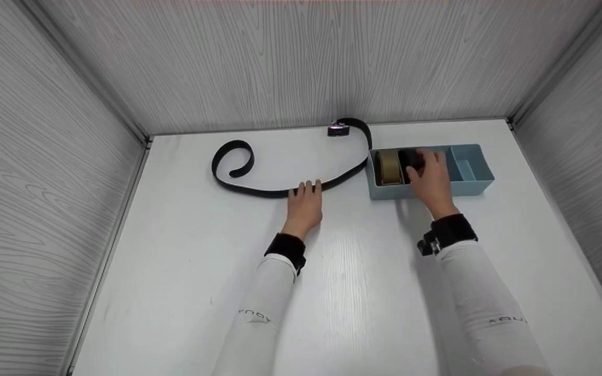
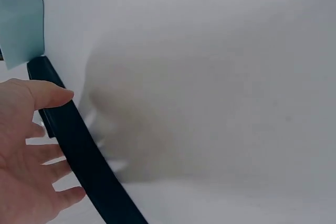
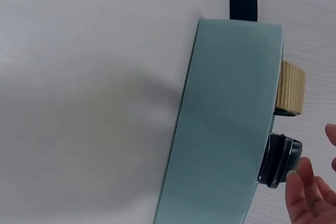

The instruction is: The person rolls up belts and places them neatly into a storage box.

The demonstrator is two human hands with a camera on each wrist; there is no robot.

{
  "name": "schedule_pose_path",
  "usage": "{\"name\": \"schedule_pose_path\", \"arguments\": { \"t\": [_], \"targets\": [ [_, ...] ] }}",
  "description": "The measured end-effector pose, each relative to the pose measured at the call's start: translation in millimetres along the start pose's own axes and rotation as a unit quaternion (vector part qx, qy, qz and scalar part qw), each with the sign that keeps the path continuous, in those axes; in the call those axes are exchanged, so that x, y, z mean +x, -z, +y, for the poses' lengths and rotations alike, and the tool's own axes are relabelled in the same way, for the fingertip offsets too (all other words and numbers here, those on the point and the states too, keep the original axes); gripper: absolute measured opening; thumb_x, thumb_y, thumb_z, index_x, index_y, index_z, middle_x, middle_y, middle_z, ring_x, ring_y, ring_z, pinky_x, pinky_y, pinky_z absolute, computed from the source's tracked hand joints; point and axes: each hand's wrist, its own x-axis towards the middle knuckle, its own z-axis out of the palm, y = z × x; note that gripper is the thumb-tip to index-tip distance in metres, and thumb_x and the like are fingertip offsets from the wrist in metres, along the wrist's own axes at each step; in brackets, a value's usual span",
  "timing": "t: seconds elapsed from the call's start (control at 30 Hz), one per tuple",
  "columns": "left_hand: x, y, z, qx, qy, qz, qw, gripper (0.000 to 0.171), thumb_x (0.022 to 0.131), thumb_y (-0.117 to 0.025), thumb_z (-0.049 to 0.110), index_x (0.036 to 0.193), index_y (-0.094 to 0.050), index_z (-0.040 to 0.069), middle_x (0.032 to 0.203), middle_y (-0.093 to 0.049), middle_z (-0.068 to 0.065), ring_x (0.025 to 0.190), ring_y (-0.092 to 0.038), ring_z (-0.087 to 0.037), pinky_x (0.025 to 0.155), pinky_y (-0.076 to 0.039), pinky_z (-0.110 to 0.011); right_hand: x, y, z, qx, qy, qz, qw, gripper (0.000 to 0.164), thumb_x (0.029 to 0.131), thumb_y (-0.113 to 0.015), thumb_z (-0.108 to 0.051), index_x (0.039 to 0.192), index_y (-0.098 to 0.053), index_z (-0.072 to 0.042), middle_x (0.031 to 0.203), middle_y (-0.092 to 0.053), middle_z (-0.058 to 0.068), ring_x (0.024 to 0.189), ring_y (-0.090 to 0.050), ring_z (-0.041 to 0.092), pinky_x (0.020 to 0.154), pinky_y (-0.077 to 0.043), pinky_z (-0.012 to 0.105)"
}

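Note:
A long black belt [image 1: 267,194] with a shiny buckle [image 1: 338,129] stands on edge on the white table, one end curled round. My left hand [image 1: 305,208] reaches over its middle. In the left wrist view, the thumb lies across the belt [image 2: 84,150] and the other fingers show at its far side, loosely spread. My right hand [image 1: 433,181] is over the blue box [image 1: 392,192], fingertips at a rolled black belt [image 3: 279,160] that sticks up above the rim. In the right wrist view, its digits are parted. A rolled tan belt [image 1: 389,167] sits in the leftmost compartment.
The box has dividers, and its right-end compartment [image 1: 471,167] shows in the head view. Grey wood-grain walls [image 1: 290,62] enclose the table's back and sides. The black belt passes close by the box's left end.

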Motion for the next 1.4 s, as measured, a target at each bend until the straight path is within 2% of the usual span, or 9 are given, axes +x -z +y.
{"name": "schedule_pose_path", "arguments": {
  "t": [0.13, 0.23, 0.37, 0.47, 0.63, 0.83, 1.0, 1.23, 1.4],
  "targets": [
    [-4.0, -4.9, -6.1, 0.018, -0.002, 0.022, 0.9996, 0.049, 0.097, -0.055, 0.012, 0.144, -0.044, 0.001, 0.135, -0.053, -0.017, 0.125, -0.049, -0.034, 0.105, -0.034, -0.053, -13.4, -14.1, -16.8, -0.001, 0.049, -0.005, 0.999, 0.037, 0.096, -0.059, -0.008, 0.132, -0.052, 0.002, 0.128, -0.043, 0.02, 0.088, -0.057, 0.028, 0.075, -0.047, 0.041],
    [-8.0, -6.6, -3.5, 0.033, -0.008, 0.044, 0.9985, 0.03, 0.097, -0.055, 0.007, 0.126, -0.06, 0.002, 0.118, -0.062, -0.015, 0.109, -0.058, -0.031, 0.094, -0.045, -0.048, -27.5, -29.4, -31.0, -0.008, 0.098, -0.058, 0.993, 0.034, 0.095, -0.06, -0.004, 0.128, -0.055, 0.0, 0.128, -0.046, 0.015, 0.084, -0.059, 0.025, 0.072, -0.049, 0.04],
    [-16.2, -8.8, 4.2, 0.042, -0.019, 0.054, 0.9975, 0.017, 0.096, -0.057, 0.005, 0.109, -0.067, 0.004, 0.101, -0.066, -0.011, 0.092, -0.063, -0.027, 0.074, -0.052, -0.041, -49.7, -55.5, -41.3, -0.032, 0.168, -0.158, 0.973, 0.04, 0.094, -0.063, -0.006, 0.133, -0.054, -0.005, 0.131, -0.048, 0.011, 0.075, -0.059, 0.019, 0.068, -0.05, 0.034],
    [-25.8, -10.3, 10.4, 0.034, -0.04, 0.05, 0.9974, 0.015, 0.094, -0.059, 0.005, 0.106, -0.069, 0.005, 0.097, -0.068, -0.01, 0.088, -0.064, -0.026, 0.07, -0.053, -0.039, -64.7, -72.9, -42.3, -0.056, 0.202, -0.22, 0.953, 0.053, 0.094, -0.065, -0.008, 0.143, -0.046, -0.007, 0.142, -0.044, 0.01, 0.074, -0.06, 0.018, 0.07, -0.051, 0.034],
    [-50.0, -7.1, 19.1, -0.009, -0.107, 0.029, 0.9938, 0.015, 0.093, -0.059, 0.001, 0.103, -0.069, 0.001, 0.095, -0.068, -0.012, 0.085, -0.066, -0.027, 0.072, -0.053, -0.036, -81.2, -86.0, -41.0, -0.056, 0.202, -0.286, 0.935, 0.072, 0.092, -0.063, 0.001, 0.154, -0.03, -0.015, 0.154, -0.034, 0.007, 0.093, -0.065, 0.025, 0.087, -0.049, 0.041],
    [-79.1, 2.4, 25.0, -0.069, -0.17, -0.037, 0.9824, 0.023, 0.1, -0.046, 0.001, 0.113, -0.064, -0.001, 0.096, -0.064, -0.013, 0.086, -0.065, -0.026, 0.071, -0.053, -0.036, -87.6, -87.5, -39.9, -0.038, 0.235, -0.322, 0.917, 0.04, 0.091, -0.063, 0.006, 0.129, -0.06, -0.006, 0.127, -0.054, 0.008, 0.108, -0.056, 0.021, 0.095, -0.045, 0.039],
    [-97.6, 2.6, 18.6, -0.087, -0.175, -0.07, 0.9782, 0.016, 0.099, -0.053, 0.012, 0.105, -0.066, 0.005, 0.092, -0.065, -0.01, 0.082, -0.065, -0.027, 0.066, -0.052, -0.041, -94.7, -76.8, -34.0, -0.044, 0.246, -0.314, 0.916, 0.025, 0.086, -0.069, 0.006, 0.109, -0.069, -0.004, 0.109, -0.058, 0.007, 0.102, -0.057, 0.021, 0.09, -0.047, 0.038],
    [-115.2, -2.0, -22.1, -0.049, -0.181, -0.03, 0.9819, 0.019, 0.087, -0.073, 0.022, 0.103, -0.075, 0.013, 0.094, -0.069, -0.003, 0.09, -0.063, -0.025, 0.084, -0.047, -0.045, -96.5, -51.6, -11.7, -0.04, 0.235, -0.304, 0.922, 0.023, 0.082, -0.07, 0.011, 0.1, -0.07, -0.004, 0.106, -0.059, 0.006, 0.1, -0.059, 0.022, 0.087, -0.049, 0.04],
    [-121.5, -7.3, -41.1, -0.045, -0.161, 0.008, 0.9859, 0.009, 0.079, -0.079, 0.012, 0.088, -0.077, 0.012, 0.085, -0.069, -0.003, 0.082, -0.064, -0.025, 0.076, -0.048, -0.044, -91.4, -39.0, -1.9, -0.046, 0.228, -0.299, 0.925, 0.024, 0.085, -0.063, 0.016, 0.101, -0.071, 0.001, 0.111, -0.061, 0.01, 0.107, -0.059, 0.028, 0.091, -0.048, 0.042]
  ]
}}
